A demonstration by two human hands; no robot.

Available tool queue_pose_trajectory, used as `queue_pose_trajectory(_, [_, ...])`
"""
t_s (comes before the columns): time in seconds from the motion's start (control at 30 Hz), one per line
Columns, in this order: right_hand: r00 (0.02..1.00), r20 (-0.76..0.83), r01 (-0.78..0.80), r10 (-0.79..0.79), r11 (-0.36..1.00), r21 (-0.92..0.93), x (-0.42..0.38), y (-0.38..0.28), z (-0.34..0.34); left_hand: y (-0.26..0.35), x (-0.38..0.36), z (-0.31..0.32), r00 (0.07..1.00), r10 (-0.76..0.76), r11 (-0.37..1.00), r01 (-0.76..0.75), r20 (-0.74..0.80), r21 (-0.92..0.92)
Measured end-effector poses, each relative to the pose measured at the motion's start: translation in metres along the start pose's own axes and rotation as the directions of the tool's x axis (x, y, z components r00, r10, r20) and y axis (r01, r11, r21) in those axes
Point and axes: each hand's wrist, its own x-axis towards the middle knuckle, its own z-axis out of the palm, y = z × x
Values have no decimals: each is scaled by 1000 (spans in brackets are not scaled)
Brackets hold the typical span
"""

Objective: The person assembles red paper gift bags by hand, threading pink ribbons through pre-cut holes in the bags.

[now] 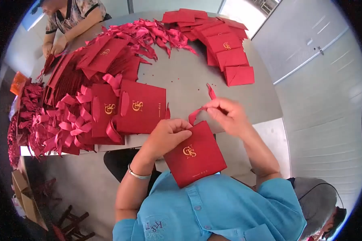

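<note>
A red paper gift bag (201, 158) with a gold logo is tilted in front of my chest. My left hand (171, 134) pinches it by its upper left edge, thumb on the front. Above the bag's top edge, my right hand (226, 114) grips a red ribbon (195, 115) between thumb and fingers. One end of that ribbon runs down to the bag's opening, and another piece sticks up past the fingertips. Left of my left hand lies a finished-looking red bag (142, 108) with a ribbon handle.
Many ribbon-handled bags (74, 120) crowd the table's left side. A heap of loose red ribbons (142, 34) lies at the back. Overlapping flat bags (225, 44) sit at back right. Across the grey table (181, 72), another person (74, 20) handles red items.
</note>
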Motion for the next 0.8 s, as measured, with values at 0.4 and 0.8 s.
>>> queue_pose_trajectory(0.4, [939, -66, 343, -337, 920, 191, -14, 4, 37, 6, -2, -7, 989, -14, 945, 61, 147, -323])
queue_pose_trajectory(0.8, [953, -113, 299, -280, 928, 224, -19, 3, 51, -9, 2, -14, 982, 12, 880, 79, 189, -469])
